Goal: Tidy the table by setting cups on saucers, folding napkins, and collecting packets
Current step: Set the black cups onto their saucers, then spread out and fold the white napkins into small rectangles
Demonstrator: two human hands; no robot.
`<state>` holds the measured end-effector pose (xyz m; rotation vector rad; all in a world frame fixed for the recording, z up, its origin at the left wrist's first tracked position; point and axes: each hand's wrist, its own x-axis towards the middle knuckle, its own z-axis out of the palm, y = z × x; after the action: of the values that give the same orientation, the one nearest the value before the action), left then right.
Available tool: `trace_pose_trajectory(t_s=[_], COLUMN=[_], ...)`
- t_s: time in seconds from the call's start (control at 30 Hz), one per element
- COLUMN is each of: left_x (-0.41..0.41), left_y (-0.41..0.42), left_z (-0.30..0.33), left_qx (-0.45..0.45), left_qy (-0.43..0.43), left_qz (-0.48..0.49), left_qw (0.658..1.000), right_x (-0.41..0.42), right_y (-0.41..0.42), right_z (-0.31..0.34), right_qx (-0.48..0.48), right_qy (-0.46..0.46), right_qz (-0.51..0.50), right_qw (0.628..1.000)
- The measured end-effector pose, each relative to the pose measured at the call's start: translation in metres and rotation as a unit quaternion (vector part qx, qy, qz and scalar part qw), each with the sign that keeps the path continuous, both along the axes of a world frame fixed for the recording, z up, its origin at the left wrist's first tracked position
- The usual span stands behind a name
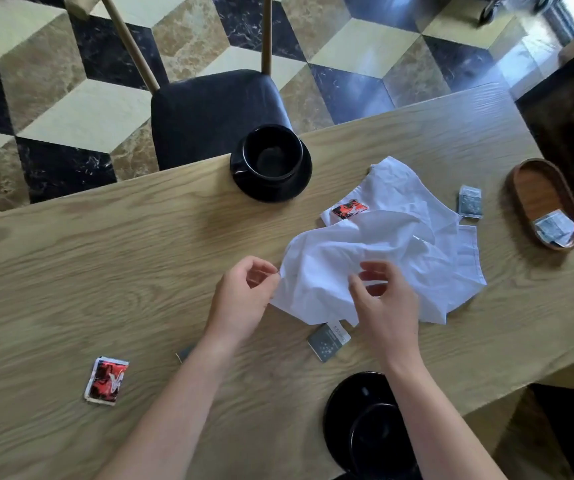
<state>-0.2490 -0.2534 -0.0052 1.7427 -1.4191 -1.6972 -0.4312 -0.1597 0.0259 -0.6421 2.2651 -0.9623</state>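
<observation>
A crumpled white napkin (392, 244) lies on the wooden table (105, 258), right of centre. My left hand (244, 292) pinches its left edge. My right hand (387, 303) is on the cloth's near part, fingers curled into it. One red packet (349, 208) rests on the napkin's far side, and another red packet (106, 381) lies near left. A grey packet (328, 341) peeks from under the napkin's near edge. Another grey packet (469, 201) lies by the wooden tray (534, 188). A black cup (273, 155) stands on its saucer (271, 190) at the far edge.
The tray at the right edge holds some packets (553, 227). A second black cup (379, 438) sits on a saucer (339, 407) at the near edge under my right forearm. A dark chair (209, 112) stands beyond the table. A small item (183, 353) shows beside my left forearm.
</observation>
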Motion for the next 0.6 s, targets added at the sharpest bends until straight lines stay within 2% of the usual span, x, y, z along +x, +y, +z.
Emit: trace_pose_trajectory(t_s=[0.1,0.17,0.3,0.43,0.5,0.6], left_x=[-0.021,-0.037,-0.064,-0.071,-0.070,-0.065], left_y=[-0.002,-0.011,-0.034,-0.038,-0.033,-0.023], left_z=[0.003,0.003,-0.005,-0.009,-0.007,0.001], left_qx=[-0.135,-0.177,-0.144,-0.121,-0.140,-0.197], left_qy=[-0.105,-0.141,-0.192,-0.222,-0.228,-0.214], left_qz=[-0.036,-0.054,-0.143,-0.184,-0.189,-0.160], left_qw=[0.985,0.973,0.960,0.950,0.945,0.943], right_x=[-0.019,-0.033,-0.054,-0.066,-0.072,-0.083], right_y=[-0.001,-0.013,-0.054,-0.089,-0.094,-0.085], right_z=[-0.001,0.000,0.002,-0.009,-0.017,-0.018], right_qx=[0.038,0.059,0.093,0.198,0.248,0.270], right_qy=[0.090,0.147,0.230,0.246,0.268,0.307], right_qz=[0.027,0.064,0.187,0.337,0.353,0.333], right_qw=[0.995,0.985,0.950,0.887,0.861,0.850])
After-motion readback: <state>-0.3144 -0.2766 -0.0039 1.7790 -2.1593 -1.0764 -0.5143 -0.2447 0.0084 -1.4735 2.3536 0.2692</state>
